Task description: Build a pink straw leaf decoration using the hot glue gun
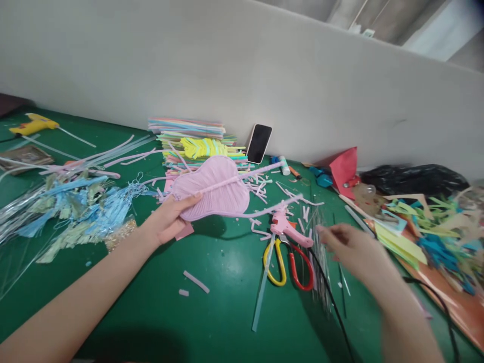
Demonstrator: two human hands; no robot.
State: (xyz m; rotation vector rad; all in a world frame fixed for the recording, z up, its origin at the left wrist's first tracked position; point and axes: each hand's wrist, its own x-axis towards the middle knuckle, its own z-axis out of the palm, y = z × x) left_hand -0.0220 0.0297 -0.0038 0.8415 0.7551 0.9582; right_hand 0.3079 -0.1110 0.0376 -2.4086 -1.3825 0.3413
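My left hand (176, 214) grips the lower left edge of a lilac leaf-shaped piece (223, 189) made of pipe cleaners, thumb on top. The piece is raised above the table, and two loose stem ends stick out from it to the right. My right hand (350, 249) is over the right side of the table, smeared by motion, so its fingers are unclear. Closest to it are a pink glue gun (289, 229) with a clear glue stick in it and a bundle of thin wires (321, 272). Scissors (300, 272) with one yellow and one red handle lie partly beneath the glue gun.
Stacked coloured pipe cleaners (187, 128) and a leaning phone (259, 143) stand by the wall. Blue tassels (94, 206) and a yellow glue gun (38, 123) lie left. Paper scraps (434, 237) and a black bag (414, 179) are right. A black cord (333, 297) crosses the front.
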